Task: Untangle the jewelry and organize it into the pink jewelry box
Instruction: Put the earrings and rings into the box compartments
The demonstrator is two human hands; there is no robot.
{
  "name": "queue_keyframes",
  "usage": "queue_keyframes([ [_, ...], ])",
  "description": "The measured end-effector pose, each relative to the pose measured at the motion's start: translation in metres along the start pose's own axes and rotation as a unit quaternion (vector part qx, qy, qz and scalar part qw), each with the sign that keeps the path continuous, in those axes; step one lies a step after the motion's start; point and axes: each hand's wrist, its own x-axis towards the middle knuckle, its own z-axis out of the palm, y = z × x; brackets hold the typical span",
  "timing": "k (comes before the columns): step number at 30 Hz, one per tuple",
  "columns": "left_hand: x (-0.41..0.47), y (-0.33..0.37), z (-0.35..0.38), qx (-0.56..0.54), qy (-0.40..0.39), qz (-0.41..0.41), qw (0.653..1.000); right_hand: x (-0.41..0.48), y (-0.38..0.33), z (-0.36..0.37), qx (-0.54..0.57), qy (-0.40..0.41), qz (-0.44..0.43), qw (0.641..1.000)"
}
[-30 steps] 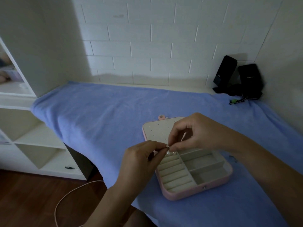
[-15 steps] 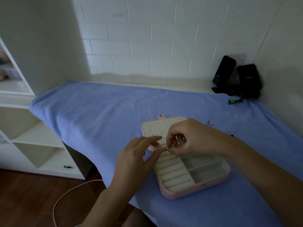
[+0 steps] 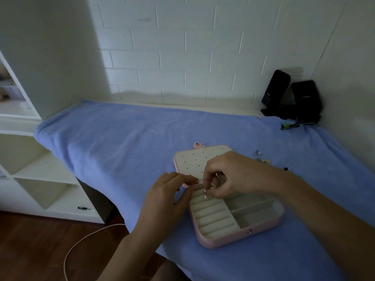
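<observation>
The pink jewelry box (image 3: 241, 238) lies open on the blue towel, its cream lid panel (image 3: 194, 161) with small holes flat behind the tray. My right hand (image 3: 231, 175) hovers over the back of the ring-roll rows and pinches a small silvery earring (image 3: 206, 194) that dangles above the first row. My left hand (image 3: 168, 197) rests at the box's left rim, fingers loosely extended toward the lid, holding nothing. Several small jewelry pieces (image 3: 262, 158) lie on the towel to the right of the lid.
The blue towel (image 3: 121, 142) covers a desk against a white brick wall. Two black stands (image 3: 292, 98) sit in the back right corner with a small green item (image 3: 287, 126) beside them. White shelves (image 3: 30, 169) stand left; a cable (image 3: 85, 238) lies on the wood floor.
My left hand let go of the earring and dropped to the box's left rim. My right hand kept the earring and lowered it toward the ring rolls.
</observation>
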Motion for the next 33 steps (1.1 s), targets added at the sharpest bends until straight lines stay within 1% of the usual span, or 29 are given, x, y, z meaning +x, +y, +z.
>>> queue_keyframes([
  [3,0.0,-0.002,0.002,0.005,-0.019,0.011,1.0,0.006,0.002,0.007,-0.059,0.0,0.008,0.998],
  [7,0.0,-0.004,0.004,0.001,-0.035,0.019,0.999,0.007,0.002,0.01,-0.078,0.002,0.006,0.997],
  [10,-0.001,-0.004,0.004,0.004,-0.04,0.019,0.999,0.007,0.002,0.011,-0.069,-0.002,0.007,0.998],
  [21,-0.004,-0.002,0.002,-0.009,-0.045,0.009,0.999,0.008,0.0,0.01,-0.04,0.022,0.011,0.999],
  [29,-0.003,-0.001,0.001,-0.001,-0.052,0.004,0.999,0.012,0.003,0.015,-0.048,0.019,0.019,0.998],
  [33,-0.003,-0.001,0.001,0.0,-0.055,0.005,0.998,0.011,0.004,0.014,-0.051,0.033,0.003,0.998],
])
